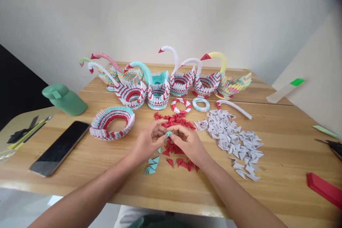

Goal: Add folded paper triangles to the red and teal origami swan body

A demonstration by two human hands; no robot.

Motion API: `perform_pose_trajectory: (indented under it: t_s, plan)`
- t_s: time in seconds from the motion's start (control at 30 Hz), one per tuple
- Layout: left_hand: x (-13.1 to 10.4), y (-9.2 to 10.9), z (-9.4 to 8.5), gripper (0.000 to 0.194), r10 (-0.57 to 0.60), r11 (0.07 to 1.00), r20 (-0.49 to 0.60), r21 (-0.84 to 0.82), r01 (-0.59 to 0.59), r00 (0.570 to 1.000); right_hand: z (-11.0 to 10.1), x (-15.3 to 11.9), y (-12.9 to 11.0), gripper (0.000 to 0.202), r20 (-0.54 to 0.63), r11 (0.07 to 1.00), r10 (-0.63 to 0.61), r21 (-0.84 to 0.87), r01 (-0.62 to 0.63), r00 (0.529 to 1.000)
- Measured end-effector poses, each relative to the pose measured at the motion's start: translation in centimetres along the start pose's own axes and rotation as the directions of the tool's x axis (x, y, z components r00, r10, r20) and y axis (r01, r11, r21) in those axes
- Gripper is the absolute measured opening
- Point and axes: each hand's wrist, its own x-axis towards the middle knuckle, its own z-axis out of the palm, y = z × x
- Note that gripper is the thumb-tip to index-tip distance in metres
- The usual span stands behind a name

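1 teal paper pc (168,134) pinched btwn L & R hands (144,142) (191,143).

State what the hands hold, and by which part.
A small teal folded-paper piece, pinched at its left and right sides between the left hand and right hand; the fingers partly hide the exact grip.

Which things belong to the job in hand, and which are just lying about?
Likely the job's:
teal piece, held by left hand and right hand
loose teal pieces
red pieces
white pieces
round body
rings
swan neck
swans

Likely just lying about:
phone
flask
tube
red object
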Motion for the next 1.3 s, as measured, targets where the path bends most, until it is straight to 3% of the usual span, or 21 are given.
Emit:
perform_pose_trajectory:
  t_s: [0.53, 0.8, 1.03, 1.3]
  plan:
    - [0.02, 0.52, 0.09, 0.044, -0.034, 0.997, 0.001, -0.065, 0.034, 0.999, 0.05, -0.16, -0.44, 0.021, -0.02, 0.994, 0.004, -0.109, -0.006, 1.0]
    - [0.03, 0.82, -0.03, 0.047, -0.06, 0.992, -0.013, -0.11, 0.058, 0.998, -0.56, -0.13, -0.62, 0.026, 0.031, 0.999, 0.044, 0.018, -0.044, 0.999]
    - [-0.03, 0.72, -0.05, 0.049, -0.03, 0.996, 0.006, -0.079, 0.03, 1.0, -0.24, -0.17, -0.35, 0.024, 0.031, 0.998, 0.018, -0.064, -0.016, 0.999]
    - [-0.2, 0.3, 0.09, 0.044, 0.045, 0.999, -0.044, 0.033, -0.044, 0.998, -0.04, -0.29, -0.61, 0.014, -0.066, 0.959, -0.119, -0.268, 0.097, 0.991]
